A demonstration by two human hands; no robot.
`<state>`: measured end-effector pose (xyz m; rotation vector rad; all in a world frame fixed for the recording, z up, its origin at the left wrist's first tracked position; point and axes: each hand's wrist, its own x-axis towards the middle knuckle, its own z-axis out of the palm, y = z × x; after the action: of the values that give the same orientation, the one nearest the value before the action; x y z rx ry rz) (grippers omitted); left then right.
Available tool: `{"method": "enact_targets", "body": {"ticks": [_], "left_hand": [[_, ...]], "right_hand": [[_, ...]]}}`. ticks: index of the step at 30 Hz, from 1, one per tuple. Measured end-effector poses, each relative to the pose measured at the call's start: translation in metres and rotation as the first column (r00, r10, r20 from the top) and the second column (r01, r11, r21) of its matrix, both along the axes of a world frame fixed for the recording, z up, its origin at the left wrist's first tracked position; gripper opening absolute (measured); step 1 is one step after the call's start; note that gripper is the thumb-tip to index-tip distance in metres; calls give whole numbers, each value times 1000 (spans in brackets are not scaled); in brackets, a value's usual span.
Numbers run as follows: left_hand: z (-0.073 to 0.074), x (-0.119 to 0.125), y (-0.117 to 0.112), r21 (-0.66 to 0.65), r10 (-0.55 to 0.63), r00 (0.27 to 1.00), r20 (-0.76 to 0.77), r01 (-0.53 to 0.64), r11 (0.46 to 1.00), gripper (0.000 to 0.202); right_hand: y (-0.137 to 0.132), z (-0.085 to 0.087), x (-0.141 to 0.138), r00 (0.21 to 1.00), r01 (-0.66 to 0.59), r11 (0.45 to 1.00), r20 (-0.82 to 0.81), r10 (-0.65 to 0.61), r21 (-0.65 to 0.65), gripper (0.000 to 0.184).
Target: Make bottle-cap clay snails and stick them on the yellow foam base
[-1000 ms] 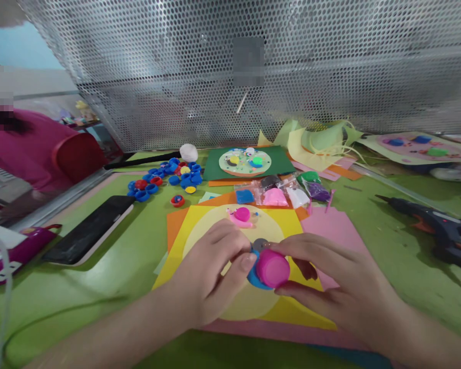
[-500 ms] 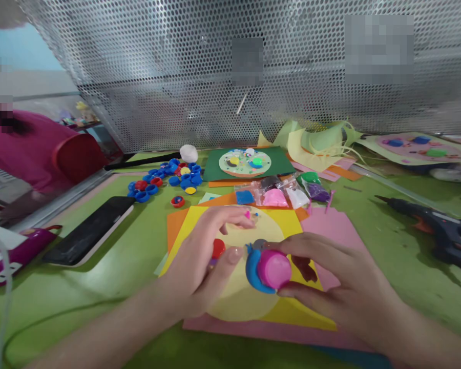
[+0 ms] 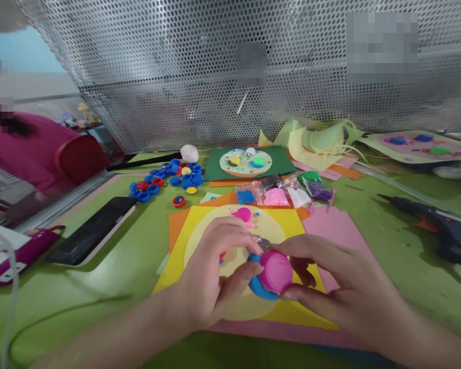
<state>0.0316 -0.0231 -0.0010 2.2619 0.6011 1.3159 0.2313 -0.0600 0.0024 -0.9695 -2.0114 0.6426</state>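
Both hands meet over a pale yellow paper circle (image 3: pixel 271 228) on a yellow sheet (image 3: pixel 299 312). My right hand (image 3: pixel 330 287) pinches a pink bottle cap (image 3: pixel 276 270) that sits on a blue clay shape (image 3: pixel 262 289). My left hand (image 3: pixel 211 271) curls around the left side, thumb and fingertips pressed on the blue clay beside the cap. A small pink clay snail (image 3: pixel 243 214) lies on the far part of the circle. A bit of red (image 3: pixel 223 254) shows under my left fingers.
Blue and red bottle caps (image 3: pixel 165 179) lie at the back left, a phone (image 3: pixel 92 229) to the left, clay bags (image 3: pixel 280 193) behind the sheets, a finished craft disc (image 3: pixel 245 161) on green paper, a glue gun (image 3: pixel 438 225) right. A person in a pink top (image 3: pixel 26 154) sits beyond the mesh screen.
My left hand, which had drawn back and lifted its fingers half a second ago, has come back onto the blue clay. The cap and clay have tilted slightly.
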Motion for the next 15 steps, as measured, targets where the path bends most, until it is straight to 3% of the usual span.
{"method": "enact_targets", "body": {"ticks": [4, 10, 15], "left_hand": [[1, 0, -1, -10, 4, 1000, 1, -4, 1000, 21], [5, -2, 4, 121, 6, 999, 53, -12, 993, 35], [8, -2, 7, 155, 29, 994, -103, -13, 988, 41]], "right_hand": [[0, -2, 0, 1000, -10, 1000, -5, 10, -10, 24], [2, 0, 3, 999, 42, 998, 0, -42, 50, 22], [2, 2, 5, 999, 44, 998, -29, -43, 40, 23]]}}
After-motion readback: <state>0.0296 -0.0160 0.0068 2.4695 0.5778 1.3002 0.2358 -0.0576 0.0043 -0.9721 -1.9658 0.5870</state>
